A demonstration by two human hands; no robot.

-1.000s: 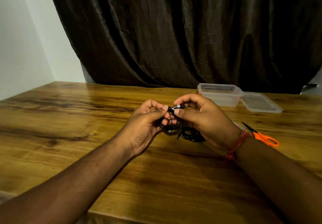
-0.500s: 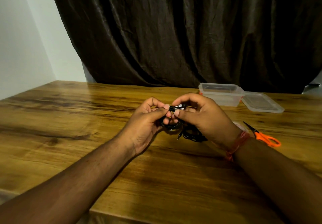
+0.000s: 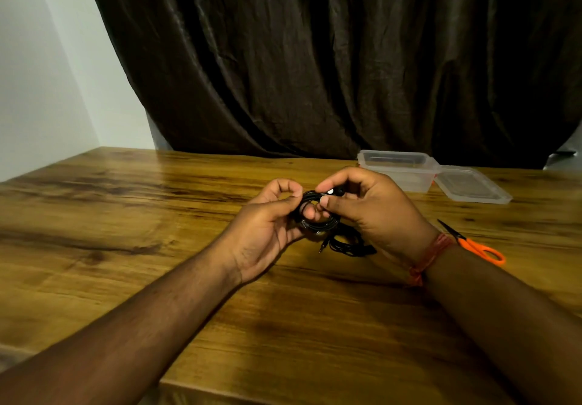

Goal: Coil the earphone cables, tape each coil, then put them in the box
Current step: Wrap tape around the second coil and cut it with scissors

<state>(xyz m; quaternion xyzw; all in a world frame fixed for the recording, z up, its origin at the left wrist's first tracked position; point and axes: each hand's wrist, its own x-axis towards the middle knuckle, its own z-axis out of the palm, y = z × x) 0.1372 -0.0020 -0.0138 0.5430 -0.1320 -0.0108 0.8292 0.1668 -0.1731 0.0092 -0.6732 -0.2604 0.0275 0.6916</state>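
Honestly not much has shifted over the last second. Both hands sit in the same spot above the desk (image 3: 132,221), and the only real difference is the earbud end: a second ago it stuck out a bit past the right thumb, now it's tucked in tighter against the loops. So I'd say the winding on this one is basically done and it's down to tidying the last bit before tape.

The grip right now: the left hand (image 3: 267,231) has its fingers curled round the black earphone coil (image 3: 318,223), holding the loops together just above the desk. The right hand (image 3: 368,209) pinches the earbud end (image 3: 334,191) between thumb and forefinger at the top of that coil.

A second black earphone cable (image 3: 346,244) lies in a loose heap on the desk right under the right hand, jack poking out left, so that one's not yet coiled. The clear plastic box (image 3: 398,171) sits open further back, its lid (image 3: 472,188) beside it, and it looks empty, though the view through the plastic is murky. Orange scissors (image 3: 475,245) are just past the right wrist. I can't spot any tape.

Writing or brands: nothing readable anywhere.
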